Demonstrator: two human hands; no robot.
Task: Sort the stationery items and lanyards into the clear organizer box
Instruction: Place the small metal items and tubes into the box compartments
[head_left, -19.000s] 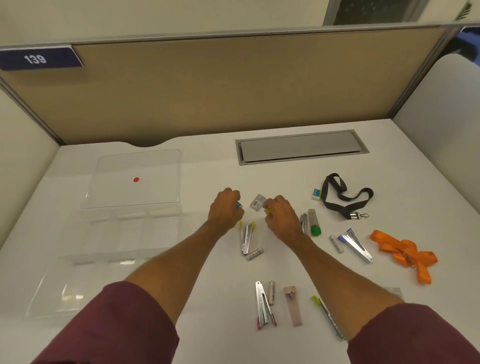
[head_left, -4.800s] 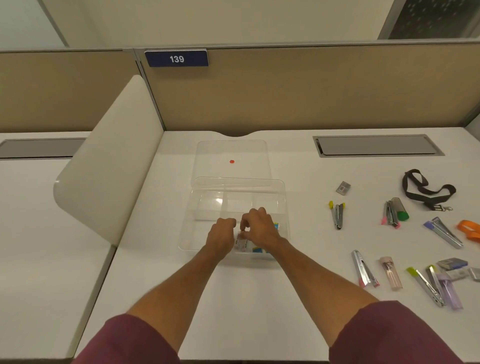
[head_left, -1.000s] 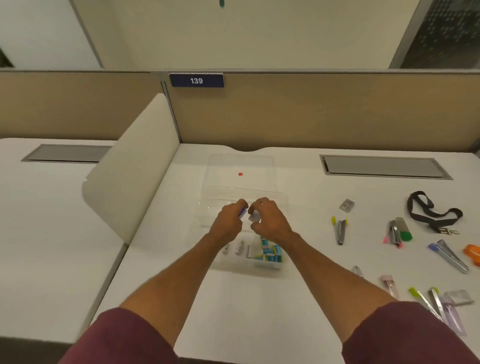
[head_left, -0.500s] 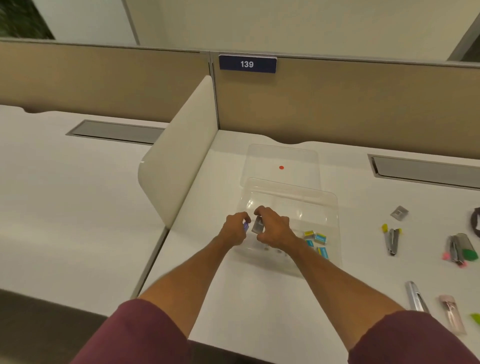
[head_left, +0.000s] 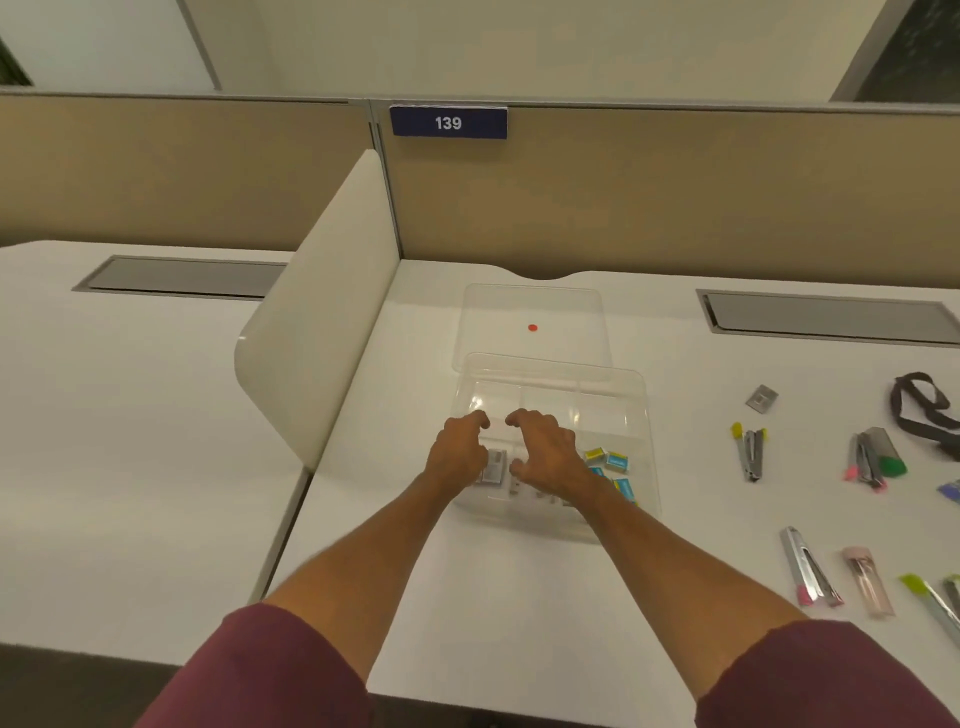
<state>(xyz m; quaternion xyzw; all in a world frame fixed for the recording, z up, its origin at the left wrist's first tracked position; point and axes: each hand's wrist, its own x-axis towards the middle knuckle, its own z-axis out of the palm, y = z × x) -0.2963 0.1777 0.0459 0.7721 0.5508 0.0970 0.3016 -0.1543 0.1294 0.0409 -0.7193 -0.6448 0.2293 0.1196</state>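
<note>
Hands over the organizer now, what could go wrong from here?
1. The clear organizer box has faint dividers, so later items may land in the wrong compartment.
2. Both hands, left hand and right hand, hover low over it; withdrawing could nudge the silver packet or blue-yellow boxes.
3. The detached lid overlaps the box's far rim and could get knocked.

Two bare forearms, no watch, bands or rings visible. Left hand (head_left: 457, 452) and right hand (head_left: 545, 457) bare, no gloves. Short sleeves, dark maroon/burgundy fabric, plain, no print or logo seen. Left sleeve (head_left: 260, 675) ends around the elbow, hem edge rounded and soft, slight folds in the cloth. Right sleeve (head_left: 826, 680) same colour and cut, hem also near the elbow. Both sleeves sit at the frame bottom, nearer the camera than the front edge of the worktop (head_left: 519, 597). Fingernails short as far as can be told; detail blurred. Rest of the body out of frame.
</note>
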